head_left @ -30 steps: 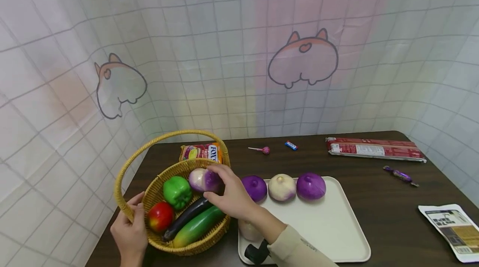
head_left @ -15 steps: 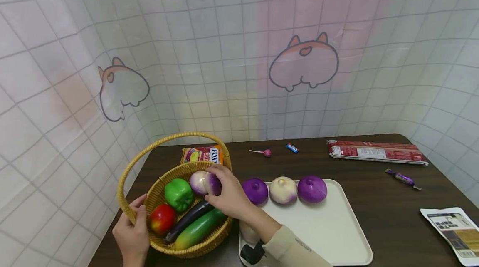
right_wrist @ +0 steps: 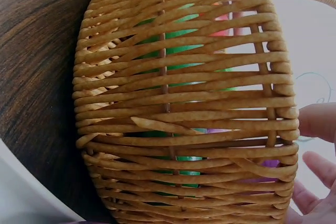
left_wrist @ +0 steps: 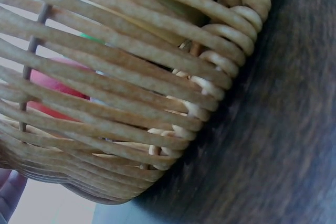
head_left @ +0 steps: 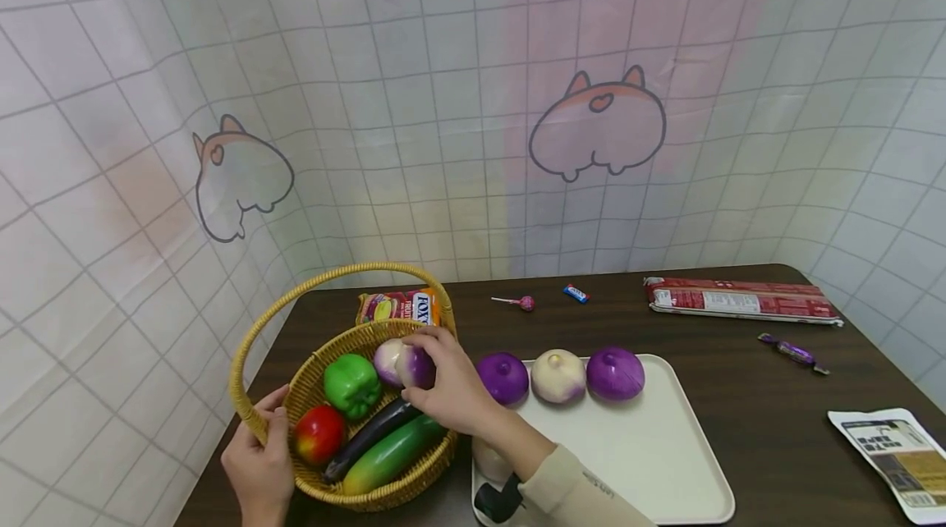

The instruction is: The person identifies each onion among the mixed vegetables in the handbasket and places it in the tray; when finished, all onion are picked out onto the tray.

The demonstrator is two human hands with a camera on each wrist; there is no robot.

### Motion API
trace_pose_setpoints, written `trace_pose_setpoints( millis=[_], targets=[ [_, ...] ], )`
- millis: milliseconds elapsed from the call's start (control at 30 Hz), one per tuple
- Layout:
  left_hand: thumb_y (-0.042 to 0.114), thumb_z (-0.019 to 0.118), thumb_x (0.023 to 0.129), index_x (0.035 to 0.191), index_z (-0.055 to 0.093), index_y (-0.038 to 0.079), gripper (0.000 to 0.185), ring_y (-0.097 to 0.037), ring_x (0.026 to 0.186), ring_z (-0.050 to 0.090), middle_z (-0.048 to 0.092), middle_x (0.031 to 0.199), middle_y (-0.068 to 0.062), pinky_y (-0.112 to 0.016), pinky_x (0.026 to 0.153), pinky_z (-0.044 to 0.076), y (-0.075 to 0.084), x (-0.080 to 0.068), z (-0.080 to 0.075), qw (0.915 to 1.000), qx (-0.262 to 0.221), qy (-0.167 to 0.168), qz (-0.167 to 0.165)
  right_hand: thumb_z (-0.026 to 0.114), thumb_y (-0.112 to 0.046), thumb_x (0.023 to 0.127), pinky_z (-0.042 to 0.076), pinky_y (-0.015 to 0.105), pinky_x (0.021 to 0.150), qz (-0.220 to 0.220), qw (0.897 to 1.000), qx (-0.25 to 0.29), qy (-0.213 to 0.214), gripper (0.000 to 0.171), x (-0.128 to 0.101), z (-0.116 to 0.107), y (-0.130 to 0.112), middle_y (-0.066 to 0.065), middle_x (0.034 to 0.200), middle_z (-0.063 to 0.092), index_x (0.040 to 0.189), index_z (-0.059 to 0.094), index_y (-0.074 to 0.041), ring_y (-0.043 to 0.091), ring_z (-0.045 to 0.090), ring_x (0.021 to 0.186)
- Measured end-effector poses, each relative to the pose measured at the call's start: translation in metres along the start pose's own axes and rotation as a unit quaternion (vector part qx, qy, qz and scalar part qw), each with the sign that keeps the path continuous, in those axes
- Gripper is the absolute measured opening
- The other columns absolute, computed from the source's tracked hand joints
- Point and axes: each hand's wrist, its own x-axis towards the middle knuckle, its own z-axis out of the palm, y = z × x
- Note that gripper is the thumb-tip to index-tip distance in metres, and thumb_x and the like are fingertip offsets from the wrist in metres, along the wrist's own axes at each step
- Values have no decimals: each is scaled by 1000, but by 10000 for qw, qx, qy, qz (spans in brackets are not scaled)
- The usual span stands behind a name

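My left hand (head_left: 259, 461) grips the left rim of the yellow wicker basket (head_left: 402, 482), by the foot of its handle. My right hand (head_left: 454, 387) reaches over the basket's right side and holds a purple-and-white onion (head_left: 419, 368) between thumb and fingers. Against it lies a paler onion (head_left: 388, 361). Also in the basket are a green bell pepper (head_left: 352, 385), a red-yellow apple (head_left: 320, 433), a dark eggplant (head_left: 369, 438) and a long green vegetable (head_left: 392, 457). Through the weave, the right wrist view shows a purple patch (right_wrist: 262, 170) near my fingertips.
A white tray (head_left: 650, 461) right of the basket bears purple onions (head_left: 616, 373) and a white onion (head_left: 558, 375); my forearm partly covers another pale thing. Behind are a snack packet (head_left: 399, 307), lollipop (head_left: 526, 303), small candy (head_left: 576, 293), and long red packet (head_left: 742, 299).
The onion in my right hand has turned slightly, with more of its pale side showing. My left hand keeps its grip on the basket. The head view has shifted a little.
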Motion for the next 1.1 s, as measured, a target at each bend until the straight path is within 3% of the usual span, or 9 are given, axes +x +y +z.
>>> trace_pose_setpoints(
  millis=[333, 500, 667, 833, 1100],
  targets=[
    [0, 61, 92, 73, 66, -5, 20, 1, 64, 56, 73, 101, -14, -10, 63, 40, -2, 1, -2, 9999, -52, -55, -76, 77, -18, 81, 44, 44, 99, -58, 9996, 191, -196, 61, 4, 3, 3, 6, 149, 39, 137, 54, -18, 26, 48, 128],
    [2, 63, 92, 73, 67, -3, 20, 0, 65, 57, 74, 102, -11, -11, 65, 41, -10, 1, -1, 9999, -112, -75, -62, 77, -24, 82, 45, 42, 98, -184, 9971, -305, -670, 63, 9, 9, 4, 5, 151, 39, 140, 52, -21, 26, 48, 129],
    [0, 63, 92, 80, 71, -3, 15, -1, 63, 54, 73, 99, -16, -11, 60, 38, -11, 1, 1, 10000, -37, -43, -36, 77, -31, 83, 45, 39, 98, -420, 9906, -776, -1044, 63, 10, 12, 4, -3, 145, 47, 140, 53, -25, 16, 49, 126],
    [0, 62, 91, 87, 74, -2, 13, -1, 62, 54, 73, 96, -17, -12, 58, 37, -10, 2, 1, 10000, 4, -31, -87, 77, -37, 83, 45, 33, 97, -523, 9872, -789, -1285, 63, 12, 13, 3, -7, 136, 54, 140, 53, -23, 8, 52, 120],
    [1, 63, 91, 94, 75, -1, 13, -2, 60, 54, 74, 90, -13, -12, 56, 37, -10, 1, 1, 9999, 33, -11, -99, 76, -43, 82, 45, 28, 93, -422, 9837, -716, -1593, 72, 15, 18, 2, -6, 132, 56, 144, 47, -20, 6, 53, 115]
  ],
)
